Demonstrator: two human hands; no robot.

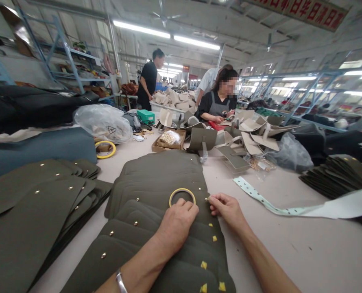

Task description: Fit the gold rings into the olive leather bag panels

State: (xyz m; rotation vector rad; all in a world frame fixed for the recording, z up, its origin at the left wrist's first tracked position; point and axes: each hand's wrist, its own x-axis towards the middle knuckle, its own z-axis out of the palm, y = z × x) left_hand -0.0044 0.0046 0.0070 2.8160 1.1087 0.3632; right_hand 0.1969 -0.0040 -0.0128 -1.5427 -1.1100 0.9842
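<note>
Overlapping dark olive panels point(156, 175) with small gold studs lie in a fanned row before me. My left hand point(178, 221) rests over them, its fingers closed on the lower edge of a yellow tape roll point(182, 190) that stands on the panels. At the panels' right edge, my right hand point(228, 209) pinches a small piece of yellow tape point(209, 198) between thumb and forefinger, beside a gold stud. Several yellow tape pieces point(214, 238) are stuck along the right edge of the nearer panels. A silver bracelet is on my left wrist.
More studded panels point(55, 199) are stacked at the left. Another yellow tape roll point(105, 149), a plastic bag point(103, 124) and a cardboard tray point(169, 140) lie farther back. A pale green dotted strip point(260, 201) crosses the right side. People work beyond piles of beige pieces point(249, 136).
</note>
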